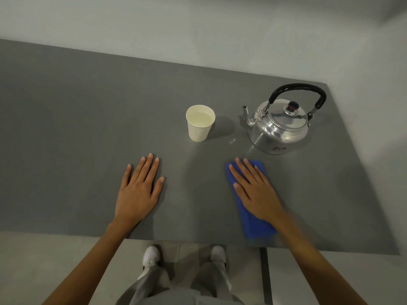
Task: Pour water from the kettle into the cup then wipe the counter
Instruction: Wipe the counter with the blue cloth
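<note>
A white paper cup [199,126] stands upright on the grey counter [88,128] with water inside it. To its right sits a shiny metal kettle [279,126], lid on, black handle up, spout pointing left toward the cup. A folded blue cloth [255,223] lies on the counter in front of the kettle. My right hand [253,190] lies flat on top of the cloth, fingers spread, pressing it down. My left hand [141,190] rests flat on the bare counter to the left, holding nothing. A few wet glints show on the counter near the kettle's base.
The counter's front edge [176,239] runs just below my wrists, and its right edge slants past the kettle. A pale wall rises behind the counter. Below the front edge I see the floor, my grey trousers and white shoes [152,256].
</note>
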### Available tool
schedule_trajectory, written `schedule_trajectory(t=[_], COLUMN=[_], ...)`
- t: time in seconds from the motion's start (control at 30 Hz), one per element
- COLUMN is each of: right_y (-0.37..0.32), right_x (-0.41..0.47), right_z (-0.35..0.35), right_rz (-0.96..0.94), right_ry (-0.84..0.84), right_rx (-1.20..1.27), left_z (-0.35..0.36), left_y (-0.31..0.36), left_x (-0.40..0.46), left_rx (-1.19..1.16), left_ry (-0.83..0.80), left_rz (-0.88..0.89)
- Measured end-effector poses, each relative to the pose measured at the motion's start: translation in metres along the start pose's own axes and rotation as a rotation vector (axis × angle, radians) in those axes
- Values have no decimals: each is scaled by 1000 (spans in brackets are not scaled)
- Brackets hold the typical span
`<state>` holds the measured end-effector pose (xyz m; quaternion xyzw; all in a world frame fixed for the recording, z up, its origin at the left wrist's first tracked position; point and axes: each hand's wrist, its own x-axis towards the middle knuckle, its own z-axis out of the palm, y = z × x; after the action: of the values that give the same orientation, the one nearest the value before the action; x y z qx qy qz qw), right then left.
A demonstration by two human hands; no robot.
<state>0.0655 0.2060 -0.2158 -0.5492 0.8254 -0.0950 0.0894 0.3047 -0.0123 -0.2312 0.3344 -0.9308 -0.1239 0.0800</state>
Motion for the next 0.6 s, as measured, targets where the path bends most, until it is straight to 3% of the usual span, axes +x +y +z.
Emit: schedule_trajectory(t=[0.23,0.43,0.53,0.6], right_y=[-75,-134,-125,-97], right_x=[70,60,35,14], right_z=[20,39,35,29], right_rz=[186,13,-85,-42], right_ry=[161,114,66,80], right_rx=[17,52,206,263], left_z=[1,-10,-18,-20], left_y=[0,5,24,51], left_x=[1,4,4,2], left_rx=[4,-169,-312,-311], left_ry=[-6,35,116,124], left_rz=[-3,-38,-85,-10])
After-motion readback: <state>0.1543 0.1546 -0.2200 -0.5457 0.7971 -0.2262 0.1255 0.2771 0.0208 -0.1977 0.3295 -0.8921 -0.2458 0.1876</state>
